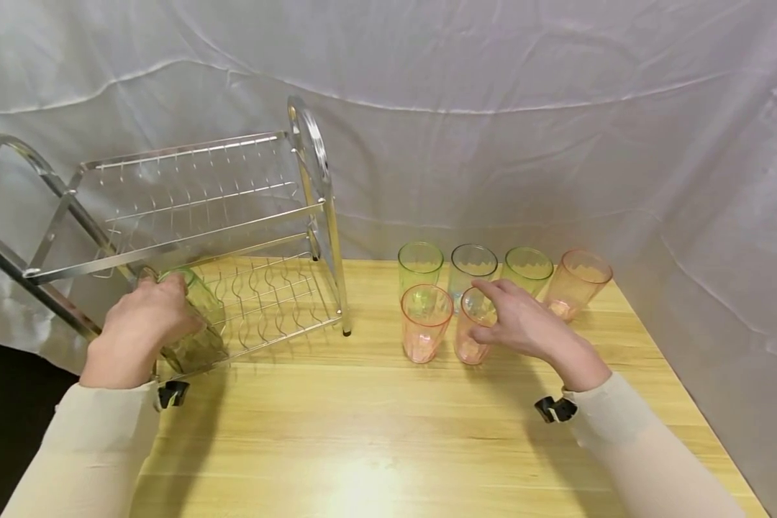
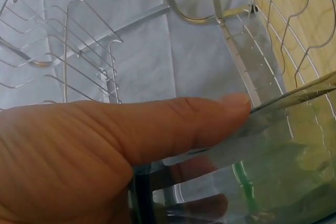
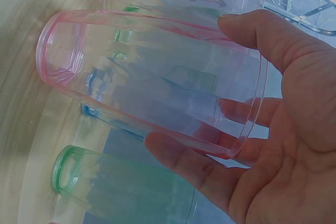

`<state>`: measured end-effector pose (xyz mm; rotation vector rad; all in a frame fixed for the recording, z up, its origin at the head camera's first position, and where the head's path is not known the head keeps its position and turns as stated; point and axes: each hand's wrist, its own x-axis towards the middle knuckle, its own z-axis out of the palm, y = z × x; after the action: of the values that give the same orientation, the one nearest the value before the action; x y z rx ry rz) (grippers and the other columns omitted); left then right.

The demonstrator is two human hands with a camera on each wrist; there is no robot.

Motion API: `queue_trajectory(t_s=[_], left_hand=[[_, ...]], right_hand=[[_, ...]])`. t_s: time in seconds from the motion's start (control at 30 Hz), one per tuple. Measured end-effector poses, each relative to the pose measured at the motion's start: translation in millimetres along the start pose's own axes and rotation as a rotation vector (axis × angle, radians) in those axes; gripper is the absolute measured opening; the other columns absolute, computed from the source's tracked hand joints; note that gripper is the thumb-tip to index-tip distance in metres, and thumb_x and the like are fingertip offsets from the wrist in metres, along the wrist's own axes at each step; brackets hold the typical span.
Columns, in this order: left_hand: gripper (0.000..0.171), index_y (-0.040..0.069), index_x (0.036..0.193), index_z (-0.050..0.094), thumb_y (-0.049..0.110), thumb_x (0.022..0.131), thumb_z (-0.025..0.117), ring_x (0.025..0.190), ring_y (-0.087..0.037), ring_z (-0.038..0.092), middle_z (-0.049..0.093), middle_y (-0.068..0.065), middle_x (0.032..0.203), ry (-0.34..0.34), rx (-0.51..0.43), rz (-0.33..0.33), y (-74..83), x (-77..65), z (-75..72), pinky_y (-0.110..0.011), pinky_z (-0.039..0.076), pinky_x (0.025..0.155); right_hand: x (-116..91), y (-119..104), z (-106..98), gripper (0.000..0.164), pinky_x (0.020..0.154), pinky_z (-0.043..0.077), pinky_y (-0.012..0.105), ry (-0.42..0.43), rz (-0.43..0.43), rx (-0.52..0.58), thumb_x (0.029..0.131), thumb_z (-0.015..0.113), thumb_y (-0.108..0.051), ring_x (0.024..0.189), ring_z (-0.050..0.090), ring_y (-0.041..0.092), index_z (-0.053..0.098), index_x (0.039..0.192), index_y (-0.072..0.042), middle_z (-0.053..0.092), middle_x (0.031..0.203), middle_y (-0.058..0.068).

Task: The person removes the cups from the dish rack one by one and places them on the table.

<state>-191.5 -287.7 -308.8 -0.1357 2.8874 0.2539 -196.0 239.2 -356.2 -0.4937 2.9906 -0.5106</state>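
At the left end of the rack's lower tier, my left hand (image 1: 144, 313) grips a see-through drinking glass (image 2: 278, 161) with a dark rim. The thumb lies along its side, and fingertips show through its wall. A green glass (image 1: 206, 298) leans in the wires right beside this hand. My right hand (image 1: 521, 320) has its thumb and fingers around the upper part of a pink glass (image 3: 142, 77), which stands upright on the table. Another pink glass (image 1: 426, 331) is just left of it.
The two-tier metal dish rack (image 1: 326, 252) stands on the left of the wooden table (image 1: 356, 424). Behind the pink glasses are a green glass (image 1: 419, 265), a blue-tinted glass (image 1: 473, 270), a second green glass (image 1: 529, 267) and an orange-pink glass (image 1: 576, 284). Grey cloth (image 1: 466, 158) hangs behind.
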Motion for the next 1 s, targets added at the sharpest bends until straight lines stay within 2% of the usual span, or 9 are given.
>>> queue_trajectory(t_s=[0.1, 0.2, 0.3, 0.43, 0.6, 0.7, 0.83, 0.9, 1.0], left_hand=[[0.082, -0.015, 0.148, 0.031, 0.024, 0.088, 0.07, 0.117, -0.074, 0.042, 0.031, -0.055, 0.136, 0.017, -0.004, 0.005, 1.1, -0.7, 0.7, -0.078, 0.046, 0.09], [0.082, -0.02, 0.146, 0.031, 0.023, 0.089, 0.071, 0.117, -0.074, 0.04, 0.033, -0.053, 0.136, 0.069, -0.031, 0.022, 4.1, -4.1, 1.3, -0.08, 0.041, 0.097], [0.085, -0.021, 0.145, 0.03, 0.026, 0.091, 0.075, 0.114, -0.073, 0.04, 0.032, -0.054, 0.133, 0.119, -0.066, 0.036, 9.1, -9.6, 1.4, -0.08, 0.039, 0.097], [0.075, -0.017, 0.139, 0.035, 0.028, 0.094, 0.076, 0.108, -0.071, 0.043, 0.034, -0.056, 0.127, 0.16, -0.107, 0.05, 18.9, -19.6, 2.5, -0.078, 0.043, 0.087], [0.077, -0.012, 0.146, 0.034, 0.03, 0.096, 0.074, 0.113, -0.071, 0.041, 0.032, -0.057, 0.133, 0.177, -0.116, 0.079, 32.6, -33.1, 3.9, -0.08, 0.041, 0.091], [0.078, -0.01, 0.147, 0.036, 0.032, 0.094, 0.076, 0.111, -0.07, 0.044, 0.036, -0.054, 0.132, 0.225, -0.123, 0.111, 40.1, -41.1, 5.0, -0.078, 0.042, 0.09], [0.077, -0.008, 0.145, 0.041, 0.035, 0.093, 0.078, 0.109, -0.068, 0.047, 0.042, -0.051, 0.13, 0.288, -0.133, 0.148, 48.2, -52.5, 5.6, -0.077, 0.042, 0.089], [0.079, -0.006, 0.147, 0.04, 0.037, 0.092, 0.079, 0.111, -0.067, 0.047, 0.042, -0.05, 0.132, 0.292, -0.143, 0.155, 51.9, -58.2, 4.9, -0.077, 0.042, 0.09], [0.088, -0.004, 0.153, 0.037, 0.043, 0.092, 0.079, 0.12, -0.067, 0.045, 0.039, -0.048, 0.141, 0.265, -0.173, 0.151, 56.3, -65.5, 4.0, -0.079, 0.04, 0.095]], right_hand=[[0.0, 0.3, 0.5, 0.085, 0.103, 0.051, 0.065, 0.001, -0.001, -0.002, 0.088, 0.079, -0.034, 0.131, 0.057, 0.05, 0.042, 0.16, -0.008, 0.05, 0.149, 0.033], [0.0, 0.5, 0.6, 0.085, 0.103, 0.051, 0.065, 0.004, -0.001, -0.006, 0.088, 0.079, -0.034, 0.131, 0.057, 0.05, 0.042, 0.16, -0.008, 0.05, 0.149, 0.033], [0.0, 0.8, 0.6, 0.085, 0.103, 0.051, 0.065, 0.006, -0.002, -0.006, 0.088, 0.079, -0.034, 0.131, 0.057, 0.05, 0.042, 0.16, -0.008, 0.05, 0.148, 0.033], [-0.6, 0.7, 1.1, 0.087, 0.104, 0.051, 0.064, 0.008, -0.006, -0.007, 0.088, 0.079, -0.035, 0.131, 0.056, 0.049, 0.041, 0.161, -0.009, 0.051, 0.148, 0.032], [-4.7, -0.5, 0.3, 0.094, 0.107, 0.048, 0.068, 0.004, 0.007, 0.005, 0.087, 0.08, -0.038, 0.137, 0.051, 0.052, 0.035, 0.164, -0.009, 0.045, 0.154, 0.032], [-9.2, -1.2, -1.3, 0.098, 0.109, 0.043, 0.072, 0.018, 0.025, 0.018, 0.087, 0.081, -0.042, 0.144, 0.043, 0.053, 0.031, 0.166, -0.011, 0.04, 0.159, 0.031], [-16.0, -2.5, -3.0, 0.1, 0.112, 0.037, 0.076, 0.078, 0.027, 0.025, 0.088, 0.082, -0.05, 0.149, 0.034, 0.054, 0.031, 0.166, -0.014, 0.036, 0.164, 0.028], [-19.5, -3.9, -3.3, 0.101, 0.114, 0.035, 0.076, 0.127, 0.021, 0.032, 0.088, 0.083, -0.051, 0.151, 0.032, 0.053, 0.032, 0.165, -0.012, 0.035, 0.165, 0.028], [-24.3, -7.0, -1.2, 0.096, 0.115, 0.035, 0.075, 0.245, -0.006, 0.053, 0.088, 0.085, -0.046, 0.15, 0.034, 0.052, 0.037, 0.162, -0.009, 0.038, 0.163, 0.027]])
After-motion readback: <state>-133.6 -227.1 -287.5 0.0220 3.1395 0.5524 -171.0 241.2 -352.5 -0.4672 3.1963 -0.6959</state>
